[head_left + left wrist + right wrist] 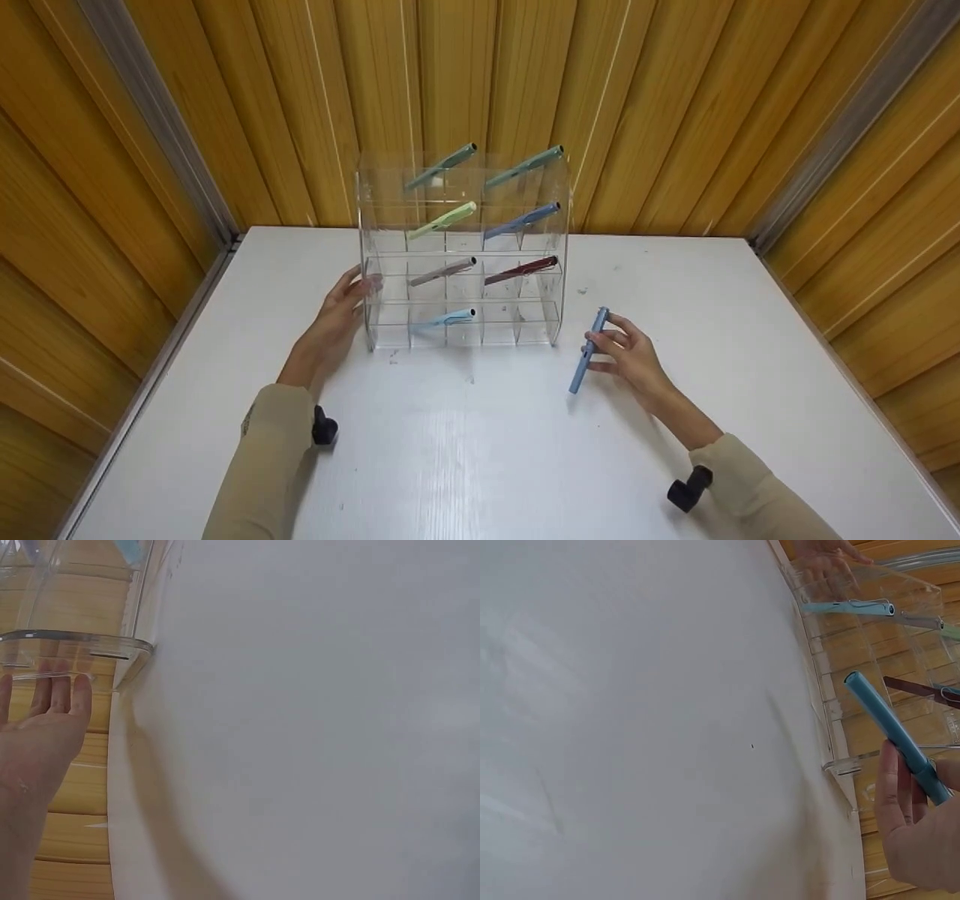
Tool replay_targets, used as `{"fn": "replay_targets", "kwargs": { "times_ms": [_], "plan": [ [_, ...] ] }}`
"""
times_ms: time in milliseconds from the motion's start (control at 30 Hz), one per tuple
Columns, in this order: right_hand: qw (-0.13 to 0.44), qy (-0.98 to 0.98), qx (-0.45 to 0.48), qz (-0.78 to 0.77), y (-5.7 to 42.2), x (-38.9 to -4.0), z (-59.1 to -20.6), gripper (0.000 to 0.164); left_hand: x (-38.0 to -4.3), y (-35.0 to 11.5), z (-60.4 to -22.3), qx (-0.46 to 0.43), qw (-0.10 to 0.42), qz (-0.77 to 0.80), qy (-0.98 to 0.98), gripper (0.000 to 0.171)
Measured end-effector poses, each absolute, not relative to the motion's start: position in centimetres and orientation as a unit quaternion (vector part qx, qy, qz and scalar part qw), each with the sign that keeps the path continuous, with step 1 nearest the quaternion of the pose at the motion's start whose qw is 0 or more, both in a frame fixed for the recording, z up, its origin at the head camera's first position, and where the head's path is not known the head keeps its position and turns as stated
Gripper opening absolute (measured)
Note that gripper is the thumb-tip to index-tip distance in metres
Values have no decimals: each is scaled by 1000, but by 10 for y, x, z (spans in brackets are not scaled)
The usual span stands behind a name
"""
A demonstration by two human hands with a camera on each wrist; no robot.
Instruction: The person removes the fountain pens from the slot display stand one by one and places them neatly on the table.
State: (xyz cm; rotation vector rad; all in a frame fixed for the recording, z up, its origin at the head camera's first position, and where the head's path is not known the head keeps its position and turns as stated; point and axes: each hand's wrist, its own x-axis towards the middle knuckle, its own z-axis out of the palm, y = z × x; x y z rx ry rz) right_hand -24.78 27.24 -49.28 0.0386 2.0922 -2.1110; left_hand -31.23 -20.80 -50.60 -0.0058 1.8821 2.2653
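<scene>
A clear acrylic pen rack (390,302) stands upright on the white table. My left hand (337,319) is at its left side, and in the left wrist view the extended fingers (60,694) touch the side panel. Right of the rack, my right hand (634,364) pinches a blue pen (580,371) between thumb and fingers, tilted above the table. Slanting in the rack are two grey-green pens (525,166) on top, a light green pen (442,220) and a blue pen (523,220) below, then a mauve pen (442,271) and a dark red pen (521,271), and a light blue pen (446,319) at the bottom.
The white table (450,442) extends in front of the rack and to both sides. Wood-patterned panels (450,75) close it in at the back and sides, with metal posts (161,112) at the corners. Each sleeve carries a small black device (324,426).
</scene>
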Motion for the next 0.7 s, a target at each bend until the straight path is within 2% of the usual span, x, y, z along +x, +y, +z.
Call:
{"fn": "replay_targets", "kwargs": {
  "times_ms": [467, 700],
  "plan": [
    [94, 729, 19, -677, 279, -251, -503, 59, -312, -210, -509, 13, 95, 769, 632, 71],
    [100, 745, 15, -659, 281, -253, -506, 59, -310, -210, -509, 10, 94, 774, 626, 66]
  ]
}}
